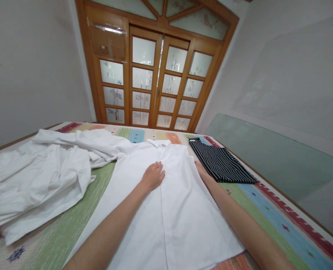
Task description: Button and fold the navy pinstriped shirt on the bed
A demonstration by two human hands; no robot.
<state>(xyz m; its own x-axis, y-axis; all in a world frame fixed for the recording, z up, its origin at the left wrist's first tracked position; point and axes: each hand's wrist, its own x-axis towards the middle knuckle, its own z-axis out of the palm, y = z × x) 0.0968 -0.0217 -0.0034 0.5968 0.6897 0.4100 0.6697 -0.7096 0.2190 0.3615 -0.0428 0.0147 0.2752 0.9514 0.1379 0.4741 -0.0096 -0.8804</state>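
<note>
A white button-up shirt lies front up, its collar at the far end and its hem towards me. One sleeve stretches out to the left; the other does not show. My left hand rests on the upper front beside the button strip, palm down, fingers laid on the cloth. At the shirt's right side edge is my right hand, holding the edge, with most of its fingers hidden by the fabric.
A rumpled white garment lies at the left, touching the sleeve. To the right sits a folded black garment with white stripes. Everything lies on a colourful patterned bed cover. Wooden glass-paned doors stand beyond.
</note>
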